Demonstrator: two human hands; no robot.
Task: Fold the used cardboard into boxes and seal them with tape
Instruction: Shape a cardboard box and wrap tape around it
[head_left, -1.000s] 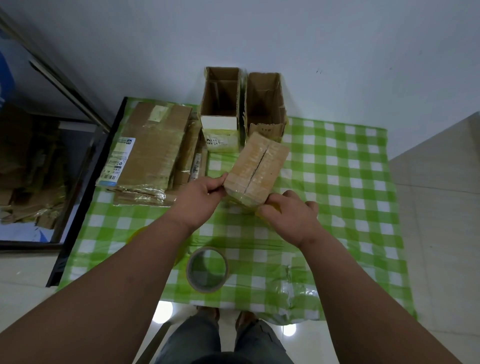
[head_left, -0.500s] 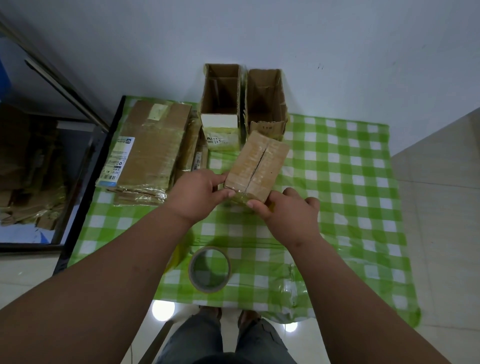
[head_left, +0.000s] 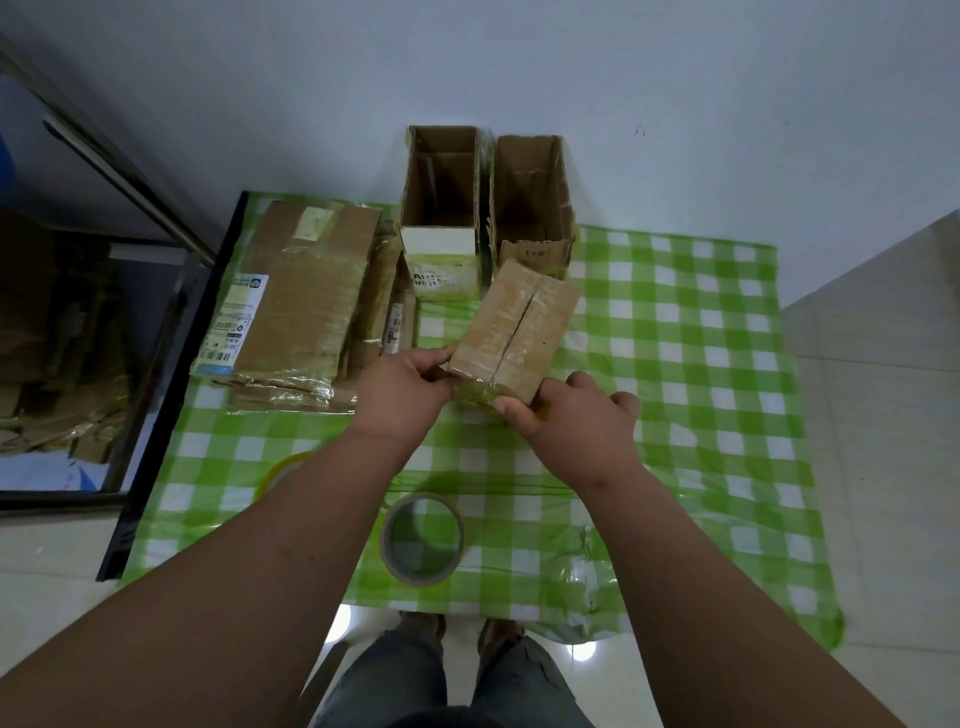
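Both hands hold a small folded cardboard box (head_left: 514, 338) tilted above the green-and-white checked tablecloth (head_left: 675, 364); left hand (head_left: 402, 395) pinches its near-left corner, right hand (head_left: 576, 421) grips the near-right edge, thumb on top. The box's top flaps are closed with an open seam down the middle. Just behind the box stand two open-topped cardboard boxes, one white-fronted (head_left: 440, 208) with unreadable dark print, one plain brown (head_left: 532, 200), side by side against the white wall (head_left: 675, 78). Left of the box lies a stack of flattened cardboard (head_left: 306, 306) with old tape and a shipping label (head_left: 234, 325), text too small to read. Nearer than the box, a clear tape roll (head_left: 422, 538) lies flat; a yellowish roll (head_left: 283, 470) is partly hidden by the left forearm. Pale tiled floor (head_left: 883, 415) to the right.
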